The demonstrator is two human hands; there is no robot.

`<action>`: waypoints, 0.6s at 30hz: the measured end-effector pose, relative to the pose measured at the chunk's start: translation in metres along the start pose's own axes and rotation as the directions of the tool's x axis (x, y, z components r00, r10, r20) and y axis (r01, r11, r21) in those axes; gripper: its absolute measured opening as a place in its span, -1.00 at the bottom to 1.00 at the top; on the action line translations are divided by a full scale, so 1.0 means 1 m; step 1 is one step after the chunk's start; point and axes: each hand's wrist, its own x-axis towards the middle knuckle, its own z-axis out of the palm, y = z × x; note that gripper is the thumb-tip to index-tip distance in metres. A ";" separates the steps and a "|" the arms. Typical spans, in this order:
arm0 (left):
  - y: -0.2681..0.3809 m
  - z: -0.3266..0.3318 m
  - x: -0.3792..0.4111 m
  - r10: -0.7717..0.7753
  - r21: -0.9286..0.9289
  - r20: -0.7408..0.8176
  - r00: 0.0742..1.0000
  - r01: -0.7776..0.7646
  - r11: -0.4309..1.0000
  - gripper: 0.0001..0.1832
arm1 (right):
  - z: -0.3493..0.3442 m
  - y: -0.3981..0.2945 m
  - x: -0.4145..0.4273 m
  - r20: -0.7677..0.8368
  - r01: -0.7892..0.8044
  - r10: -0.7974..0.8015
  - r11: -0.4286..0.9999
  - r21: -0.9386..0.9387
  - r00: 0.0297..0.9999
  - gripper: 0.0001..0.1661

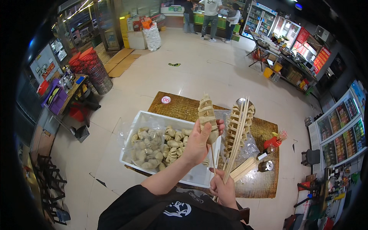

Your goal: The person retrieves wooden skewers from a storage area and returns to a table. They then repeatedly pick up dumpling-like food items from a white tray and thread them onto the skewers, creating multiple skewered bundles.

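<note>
My left hand is closed around a scored, beige food piece, which is threaded on a wooden skewer. The lower end of that skewer runs down to my right hand, which also grips a bundle of long wooden skewers pointing up and away. Left of my hands stands a white plastic tray with many similar beige pieces, part of them in a clear plastic bag. Finished-looking skewered spirals lie on clear plastic, partly behind the bundle.
On the brown table are loose skewers, a red holder, a dark bottle, a metal-lidded jar and a round metal object. Several people stand at a far counter. A wooden side table stands left.
</note>
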 end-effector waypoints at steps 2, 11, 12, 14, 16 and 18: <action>0.006 0.001 -0.003 -0.104 -0.003 0.021 0.994 0.104 0.995 -0.66 | 0.003 -0.006 -0.002 -0.003 -0.002 0.002 1.000 0.009 1.000 -0.65; -0.015 0.002 -0.019 -0.190 -0.019 0.119 0.974 0.194 0.981 -0.71 | 0.005 -0.017 0.003 -0.054 0.033 -0.032 0.999 0.016 0.998 -0.65; -0.014 0.004 -0.018 -0.186 -0.017 0.118 0.975 0.189 0.982 -0.71 | 0.004 -0.018 0.004 -0.063 0.041 -0.041 0.999 -0.004 0.997 -0.66; -0.015 0.004 -0.019 -0.244 -0.023 0.110 0.964 0.248 0.969 -0.69 | 0.004 -0.019 0.003 -0.100 0.052 -0.051 0.999 0.011 0.994 -0.67; -0.015 0.000 -0.016 -0.341 -0.019 0.112 0.933 0.345 0.938 -0.68 | 0.005 -0.023 0.009 -0.105 0.068 -0.067 0.998 0.004 0.992 -0.68; -0.011 -0.006 -0.012 -0.357 -0.054 0.173 0.918 0.371 0.927 -0.68 | 0.001 -0.017 0.007 -0.105 0.053 -0.055 0.998 -0.023 0.993 -0.70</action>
